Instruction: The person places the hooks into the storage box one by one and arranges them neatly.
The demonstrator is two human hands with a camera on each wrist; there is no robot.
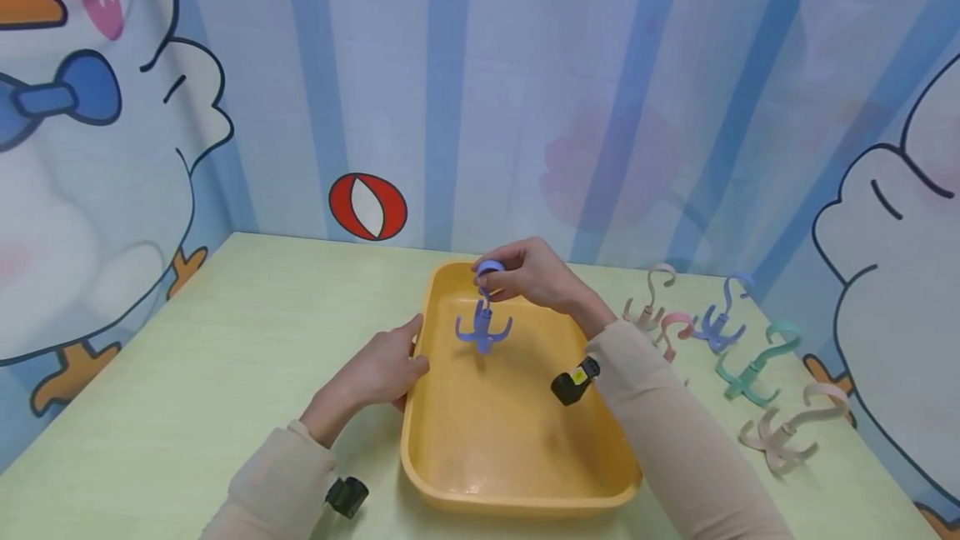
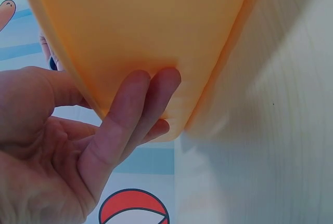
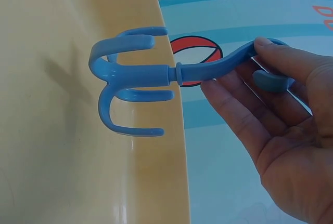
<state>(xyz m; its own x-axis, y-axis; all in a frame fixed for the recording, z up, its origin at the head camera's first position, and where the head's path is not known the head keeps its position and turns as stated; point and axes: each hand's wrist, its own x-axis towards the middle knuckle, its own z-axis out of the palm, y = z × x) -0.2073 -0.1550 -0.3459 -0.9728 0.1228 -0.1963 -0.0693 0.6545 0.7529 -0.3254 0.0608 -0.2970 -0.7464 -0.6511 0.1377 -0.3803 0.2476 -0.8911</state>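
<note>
My right hand (image 1: 536,277) pinches a blue multi-pronged hanging hook (image 1: 483,327) by its curved top. The hook hangs upright above the yellow tray (image 1: 517,448), prongs downward. In the right wrist view the blue hook (image 3: 138,76) shows its upturned prongs, and its shadow falls on the tray floor. My left hand (image 1: 382,365) holds the tray's left side, its thumb at the rim. From the left wrist view, the fingers (image 2: 119,115) press against the outer wall of the tray (image 2: 151,21).
Right of the tray stand more hooks: a beige one (image 1: 647,315) at the back, a blue one (image 1: 717,332), a pink one (image 1: 675,322) partly behind my sleeve, a green one (image 1: 750,377) and a nearer beige one (image 1: 780,444). A printed curtain (image 1: 510,107) rises behind the table (image 1: 225,357).
</note>
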